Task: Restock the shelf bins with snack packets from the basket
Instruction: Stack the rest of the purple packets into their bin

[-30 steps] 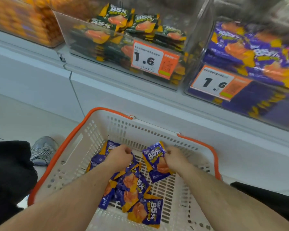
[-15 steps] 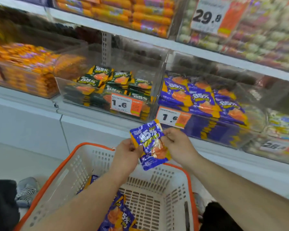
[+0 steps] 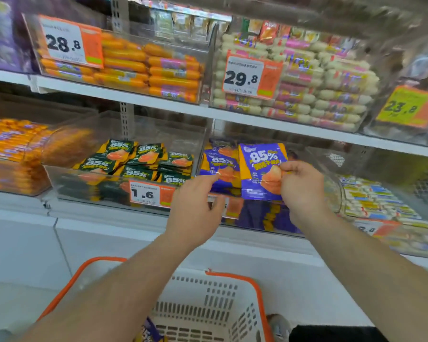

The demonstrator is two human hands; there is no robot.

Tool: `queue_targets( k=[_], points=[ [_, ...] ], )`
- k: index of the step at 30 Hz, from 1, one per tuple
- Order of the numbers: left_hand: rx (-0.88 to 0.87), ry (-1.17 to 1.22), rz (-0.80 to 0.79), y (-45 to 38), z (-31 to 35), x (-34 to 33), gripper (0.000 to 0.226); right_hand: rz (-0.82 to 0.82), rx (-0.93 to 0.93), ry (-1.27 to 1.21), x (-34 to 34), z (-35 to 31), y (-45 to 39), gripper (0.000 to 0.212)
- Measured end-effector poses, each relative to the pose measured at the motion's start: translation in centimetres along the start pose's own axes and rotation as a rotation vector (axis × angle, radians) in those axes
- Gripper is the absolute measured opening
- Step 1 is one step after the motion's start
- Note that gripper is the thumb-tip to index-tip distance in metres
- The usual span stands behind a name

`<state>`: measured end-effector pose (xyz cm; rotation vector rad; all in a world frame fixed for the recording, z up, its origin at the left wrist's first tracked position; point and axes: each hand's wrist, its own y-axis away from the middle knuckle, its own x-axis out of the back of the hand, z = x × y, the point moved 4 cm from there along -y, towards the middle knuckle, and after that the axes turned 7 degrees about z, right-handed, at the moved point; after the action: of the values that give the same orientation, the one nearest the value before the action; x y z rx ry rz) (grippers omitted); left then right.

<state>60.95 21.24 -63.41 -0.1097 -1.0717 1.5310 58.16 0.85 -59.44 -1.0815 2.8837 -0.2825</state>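
**Observer:** What could go wrong from here?

**Operator:** My right hand [image 3: 300, 187] pinches a purple packet [image 3: 261, 172] by its right edge, upright, at the front of the purple bin [image 3: 269, 213]. I reckon a one-edge pinch could let it slip down the outside of the bin's front wall, not inside. My left hand [image 3: 197, 206] pinches another purple packet [image 3: 219, 169] at its lower corner, just above the bin rim. Tugging that corner might drag its neighbours out of line.

**Observer:** Any chance of a mix-up?

**Operator:** Yes, the green packets [image 3: 143, 160] next door carry the same big "85%", so I'd go by colour.

**Observer:** What else can you read?

**Operator:** Price cards: "1.6" [image 3: 143, 193] on the green bin, "28.8" [image 3: 63, 43] and "29.8" [image 3: 241, 77] above, "23.8" [image 3: 400, 107] at far right. The small print is too blurred. The basket [image 3: 235, 277] sits below, a few purple packets showing inside.
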Motion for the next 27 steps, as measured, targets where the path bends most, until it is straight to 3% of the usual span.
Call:
queue_targets(
  k=[2, 5, 8, 9, 10, 11, 12, 15, 18, 23, 27],
  points=[
    [-0.190, -0.260, -0.048, -0.6, 0.6, -0.9, 0.060, 0.063, -0.055, -0.006, 0.5, -0.4, -2.9, 0.013],
    [-0.161, -0.481, -0.257, -1.2, -0.5, -2.8, 0.078, 0.114, -0.122, 0.064, 0.5, 0.1, -5.5, 0.010],
    [-0.116, -0.563, -0.339, -1.7, -1.3, -3.6, 0.089, -0.003, -0.175, 0.053, -1.1, 0.7, -5.9, 0.010],
    [-0.092, -0.571, -0.361, -1.7, -1.5, -3.8, 0.091, 0.014, -0.215, 0.142, -1.3, 0.5, -5.2, 0.014],
    [-0.066, -0.572, -0.379, -1.7, -1.7, -3.9, 0.093, 0.001, -0.158, 0.413, -1.7, 0.1, -4.1, 0.019],
    [-0.043, -0.567, -0.389, -1.6, -2.0, -4.1, 0.095, -0.058, 0.016, 0.804, -2.2, -0.1, -4.0, 0.022],
    [-0.026, -0.558, -0.394, -1.5, -2.2, -4.2, 0.096, -0.080, 0.116, 0.931, -2.5, 0.1, -4.5, 0.024],
    [-0.033, -0.555, -0.382, -1.1, -2.5, -4.2, 0.097, -0.086, -0.135, 0.492, -2.8, 2.2, -6.0, 0.020],
    [-0.034, -0.537, -0.373, -1.0, -2.6, -4.2, 0.097, -0.035, -0.032, 0.631, -2.9, 2.3, -5.9, 0.011],
    [-0.027, -0.504, -0.381, -1.0, -2.7, -4.3, 0.096, -0.036, 0.041, 0.832, -3.1, 2.1, -5.4, 0.037],
    [-0.023, -0.478, -0.384, -1.1, -2.9, -4.2, 0.096, -0.045, 0.043, 0.912, -3.1, 2.2, -5.4, 0.037]
  ],
)
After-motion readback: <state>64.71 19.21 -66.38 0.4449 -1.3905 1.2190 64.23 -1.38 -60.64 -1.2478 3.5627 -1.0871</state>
